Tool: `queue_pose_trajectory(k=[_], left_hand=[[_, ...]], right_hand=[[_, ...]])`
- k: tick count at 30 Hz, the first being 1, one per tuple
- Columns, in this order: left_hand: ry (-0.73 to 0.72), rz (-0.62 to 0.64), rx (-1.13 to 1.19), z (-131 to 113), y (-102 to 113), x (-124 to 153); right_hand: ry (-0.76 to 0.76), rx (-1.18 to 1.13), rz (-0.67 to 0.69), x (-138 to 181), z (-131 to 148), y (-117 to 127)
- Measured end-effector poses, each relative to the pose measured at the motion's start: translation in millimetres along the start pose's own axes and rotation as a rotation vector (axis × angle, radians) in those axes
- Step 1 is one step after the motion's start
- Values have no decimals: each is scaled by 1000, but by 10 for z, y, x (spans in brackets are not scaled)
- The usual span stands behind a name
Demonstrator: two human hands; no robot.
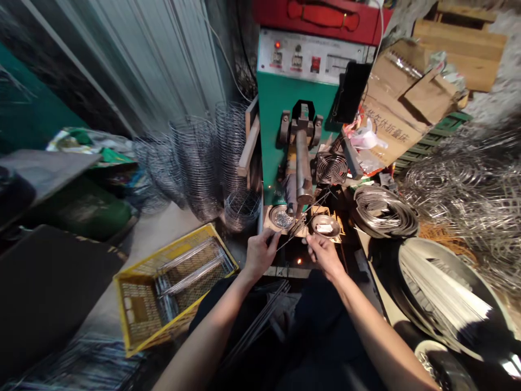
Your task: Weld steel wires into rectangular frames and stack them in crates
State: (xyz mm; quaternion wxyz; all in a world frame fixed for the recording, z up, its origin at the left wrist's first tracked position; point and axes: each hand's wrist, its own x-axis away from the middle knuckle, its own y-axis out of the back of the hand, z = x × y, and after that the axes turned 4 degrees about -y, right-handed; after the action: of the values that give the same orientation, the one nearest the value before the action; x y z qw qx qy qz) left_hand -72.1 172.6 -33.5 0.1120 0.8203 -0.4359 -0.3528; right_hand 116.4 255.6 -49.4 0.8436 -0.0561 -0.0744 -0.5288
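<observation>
My left hand (260, 251) and my right hand (323, 251) are both closed on thin metal wires (303, 220), which fan up towards the welding head (303, 174) of a green machine (285, 98). The hands are close together, just below the machine's small work plate. Two small metal dishes sit there: one with small bits (281, 217) on the left, another (325, 224) by my right hand. A bundle of straight wire rods (260, 320) lies across my lap.
A yellow plastic basket (171, 288) holding wire pieces sits at the lower left. Stacked wire frames (203, 157) stand left of the machine. Coiled wire (385, 212) and a pan of straight rods (443, 293) lie to the right. Cardboard boxes (407, 103) stand behind.
</observation>
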Motion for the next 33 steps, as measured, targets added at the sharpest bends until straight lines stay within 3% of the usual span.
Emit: queue_pose_trajectory(k=[3,6,11,13,16,18,20,23,26,29,33], left_hand=[[-88,34,-66,34,11,-26],[-145,87,-139,73,172,70],[-125,116,-294,262,886,638],[48,-9,-293,423,1254,921],[417,-394,-199,801,1772,1281],[560,-613,-176,1125,2032,1450],[656,-755,-168,1459,2188,1567],[806,-891,-123,1900,2232,1680],[930,-908,-87,2219,2133,1743],[1011,-798,-84,2406,1991,1785],[1141,-491,-177,2466,1866,1854]], right_hand=[[-134,106,133,379,-249,59],[-174,238,309,728,-532,26],[-163,475,527,1114,-900,-75],[-168,522,573,1183,-992,-109],[-171,601,608,1228,-1049,-163],[-162,655,627,1236,-1034,-196],[-156,694,642,1234,-1003,-219],[-172,726,650,1227,-982,-229],[-206,756,639,1236,-1025,-202],[-232,777,607,1269,-1093,-151],[-254,773,582,1311,-1148,-60]])
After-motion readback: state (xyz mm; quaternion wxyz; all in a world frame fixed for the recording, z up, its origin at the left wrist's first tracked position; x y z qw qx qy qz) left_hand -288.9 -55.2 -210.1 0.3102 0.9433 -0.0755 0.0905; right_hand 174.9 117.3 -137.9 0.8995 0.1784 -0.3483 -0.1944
